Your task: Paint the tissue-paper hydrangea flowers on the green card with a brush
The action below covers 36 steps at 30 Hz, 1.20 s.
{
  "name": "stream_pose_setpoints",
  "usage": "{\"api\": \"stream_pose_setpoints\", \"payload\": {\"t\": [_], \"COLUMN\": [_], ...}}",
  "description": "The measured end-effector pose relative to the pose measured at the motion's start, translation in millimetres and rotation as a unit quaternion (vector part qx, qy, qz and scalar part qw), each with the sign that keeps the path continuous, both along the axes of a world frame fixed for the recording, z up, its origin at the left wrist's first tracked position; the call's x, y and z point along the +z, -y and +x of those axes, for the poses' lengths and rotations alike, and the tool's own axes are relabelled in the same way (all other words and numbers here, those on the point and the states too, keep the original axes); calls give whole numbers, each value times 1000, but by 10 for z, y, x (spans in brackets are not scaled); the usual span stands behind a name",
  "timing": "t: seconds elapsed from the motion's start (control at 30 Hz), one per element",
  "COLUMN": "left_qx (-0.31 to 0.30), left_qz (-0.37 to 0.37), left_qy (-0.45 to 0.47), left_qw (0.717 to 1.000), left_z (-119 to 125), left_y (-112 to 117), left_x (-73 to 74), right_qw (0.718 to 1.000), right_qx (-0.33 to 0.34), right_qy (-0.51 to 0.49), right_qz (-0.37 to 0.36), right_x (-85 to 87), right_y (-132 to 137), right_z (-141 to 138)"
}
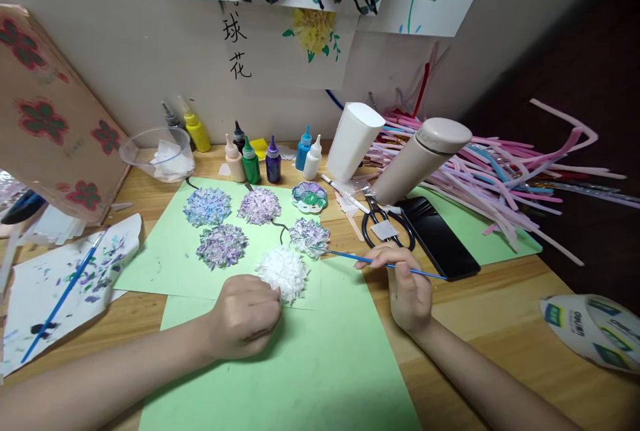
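My right hand is closed around a thin blue paintbrush. The bristle tip reaches the right edge of a purple-and-white ruffled paper flower. Just below lies a plain white paper flower, and my left hand is curled closed at its lower left edge; its fingertips are partly hidden. Three more painted flowers rest on the green paper: a blue one, a pale purple one and a darker purple one. A small palette holds purple and green paint.
Several paint bottles stand along the wall beside a clear bowl. To the right are a white container, a beige bottle, black scissors, a phone and pipe cleaners. Another brush lies left on stained paper.
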<state>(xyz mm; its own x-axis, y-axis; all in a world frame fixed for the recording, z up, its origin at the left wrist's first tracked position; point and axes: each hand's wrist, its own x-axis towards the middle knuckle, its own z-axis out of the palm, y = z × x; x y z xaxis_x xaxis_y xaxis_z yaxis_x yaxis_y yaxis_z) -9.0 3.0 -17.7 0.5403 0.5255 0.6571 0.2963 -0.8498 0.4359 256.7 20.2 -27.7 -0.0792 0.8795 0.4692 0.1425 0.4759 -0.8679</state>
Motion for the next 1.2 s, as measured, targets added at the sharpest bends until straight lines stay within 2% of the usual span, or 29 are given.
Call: {"api": "stream_pose_setpoints", "payload": {"t": [0.17,0.33,0.5,0.67,0.8,0.93,1.1,1.2], "left_qx": [-1,0,5,2,3,2,4,4], "left_qz": [1,4,-1,-3,0,3,6,6], "left_qy": [-3,-1,-1,-4,-4,-1,-3,-1], "left_qw": [1000,1000,1000,1000,1000,1000,1000,1000], "left_z": [6,8,8,-1,-3,5,9,9], "left_y": [-8,-4,-3,3,6,-2,-6,-6], "left_x": [18,11,-2,-8,1,15,17,14], "right_qw": [999,999,998,998,997,999,998,999], "right_qx": [8,-15,14,-13,-11,-17,-7,-19], "right_qy": [43,22,60,38,69,40,65,34], "right_qz": [1,25,14,42,14,30,15,33], "right_x": [14,6,-10,-9,-4,1,-1,-2], "right_y": [-6,0,2,-3,-8,-4,-3,-6], "right_z": [-4,7,14,24,22,17,13,16]}}
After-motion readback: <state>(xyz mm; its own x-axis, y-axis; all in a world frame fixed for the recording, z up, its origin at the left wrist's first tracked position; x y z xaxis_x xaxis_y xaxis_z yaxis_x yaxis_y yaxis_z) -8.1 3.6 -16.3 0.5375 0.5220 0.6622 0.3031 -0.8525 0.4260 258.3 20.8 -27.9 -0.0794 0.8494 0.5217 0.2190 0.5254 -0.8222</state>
